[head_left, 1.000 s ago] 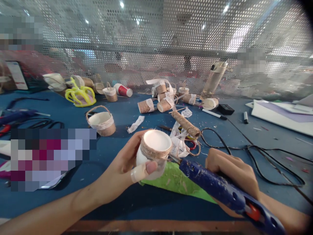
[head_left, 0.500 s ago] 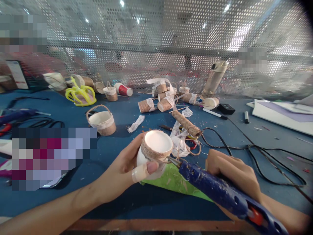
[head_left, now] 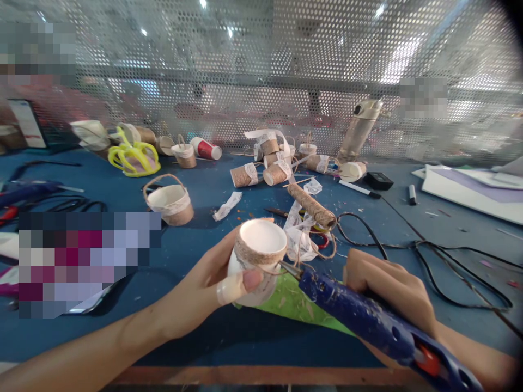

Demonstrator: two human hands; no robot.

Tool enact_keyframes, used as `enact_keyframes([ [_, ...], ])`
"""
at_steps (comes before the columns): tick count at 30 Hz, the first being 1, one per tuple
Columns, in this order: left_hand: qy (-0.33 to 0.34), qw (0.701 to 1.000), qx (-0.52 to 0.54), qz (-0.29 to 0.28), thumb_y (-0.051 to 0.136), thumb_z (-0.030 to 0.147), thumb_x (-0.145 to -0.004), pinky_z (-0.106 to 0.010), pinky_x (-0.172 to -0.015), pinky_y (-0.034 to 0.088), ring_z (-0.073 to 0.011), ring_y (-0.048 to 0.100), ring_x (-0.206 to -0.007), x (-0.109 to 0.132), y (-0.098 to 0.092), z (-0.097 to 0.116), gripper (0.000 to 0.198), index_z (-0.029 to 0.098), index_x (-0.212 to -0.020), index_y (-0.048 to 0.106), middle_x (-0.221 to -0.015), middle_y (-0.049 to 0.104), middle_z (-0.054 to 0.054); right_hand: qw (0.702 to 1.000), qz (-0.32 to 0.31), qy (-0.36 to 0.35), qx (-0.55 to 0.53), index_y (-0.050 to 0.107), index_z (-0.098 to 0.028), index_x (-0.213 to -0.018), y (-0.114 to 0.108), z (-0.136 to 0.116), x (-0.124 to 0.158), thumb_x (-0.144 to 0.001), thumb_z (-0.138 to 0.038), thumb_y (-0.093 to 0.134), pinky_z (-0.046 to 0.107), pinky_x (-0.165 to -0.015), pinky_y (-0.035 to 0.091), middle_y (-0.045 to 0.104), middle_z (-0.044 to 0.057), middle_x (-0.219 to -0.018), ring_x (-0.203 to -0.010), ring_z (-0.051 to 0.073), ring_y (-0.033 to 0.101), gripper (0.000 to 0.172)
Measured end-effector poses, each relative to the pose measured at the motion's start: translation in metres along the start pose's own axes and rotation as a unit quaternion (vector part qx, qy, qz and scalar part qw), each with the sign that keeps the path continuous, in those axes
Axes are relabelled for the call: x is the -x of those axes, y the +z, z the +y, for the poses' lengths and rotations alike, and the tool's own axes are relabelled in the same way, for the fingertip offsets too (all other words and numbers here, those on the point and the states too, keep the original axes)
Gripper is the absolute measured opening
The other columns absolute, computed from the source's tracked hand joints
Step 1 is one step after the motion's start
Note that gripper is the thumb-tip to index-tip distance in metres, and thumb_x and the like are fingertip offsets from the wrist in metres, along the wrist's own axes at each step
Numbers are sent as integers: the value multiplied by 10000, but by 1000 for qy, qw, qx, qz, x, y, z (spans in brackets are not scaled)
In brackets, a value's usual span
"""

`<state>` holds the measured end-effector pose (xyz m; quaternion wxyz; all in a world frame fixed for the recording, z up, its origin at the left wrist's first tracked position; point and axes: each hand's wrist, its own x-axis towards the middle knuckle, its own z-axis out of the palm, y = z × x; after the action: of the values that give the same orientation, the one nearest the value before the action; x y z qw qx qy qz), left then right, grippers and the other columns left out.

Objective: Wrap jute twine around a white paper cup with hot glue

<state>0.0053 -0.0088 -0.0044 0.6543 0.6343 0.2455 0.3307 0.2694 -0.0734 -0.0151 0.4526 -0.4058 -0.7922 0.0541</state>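
My left hand [head_left: 204, 288] grips a small white paper cup [head_left: 258, 256] with brown twine wound round its rim; a plaster wraps the thumb pressed on the cup's side. My right hand [head_left: 390, 288] is closed round a blue hot-glue gun [head_left: 368, 321] with an orange trigger. Its metal nozzle touches the cup just under the twine band. Under the cup lies a green paper sheet [head_left: 294, 305]. A spool of brown twine [head_left: 311, 206] lies just beyond the cup, its loose end trailing towards it.
A blue table [head_left: 212, 196] carries a twine-wrapped basket cup [head_left: 170, 202], several wrapped cups [head_left: 265, 163], a yellow crown-shaped thing [head_left: 133, 157], lace scraps and black cables [head_left: 429, 256]. White and purple sheets [head_left: 469, 190] lie at right. A perforated metal screen [head_left: 261, 71] closes the back.
Almost nothing has moved. The cup has turned slightly in my left hand while the glue gun's nozzle stays against its twine band.
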Motion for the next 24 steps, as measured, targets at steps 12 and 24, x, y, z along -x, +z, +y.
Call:
enact_keyframes([
  [12,-14,1000,-11,13,677,477,-852,-329,-936,481,-250,591,-1106,1,-1,0,492,321,-1291,521,-1171,647,-9,1000,0,-1,7,302,-241,-749,0,-3,-1,-824,-103,497,251,-476,207,275,-44,-676,-519,113,277,251],
  [24,-17,1000,5,-8,617,470,-905,-385,-986,407,-275,511,-1185,2,1,4,434,311,-1291,498,-1237,598,-24,1000,2,6,-3,297,-242,-744,-1,2,2,-845,-138,522,253,-467,210,279,-43,-671,-512,112,285,268],
])
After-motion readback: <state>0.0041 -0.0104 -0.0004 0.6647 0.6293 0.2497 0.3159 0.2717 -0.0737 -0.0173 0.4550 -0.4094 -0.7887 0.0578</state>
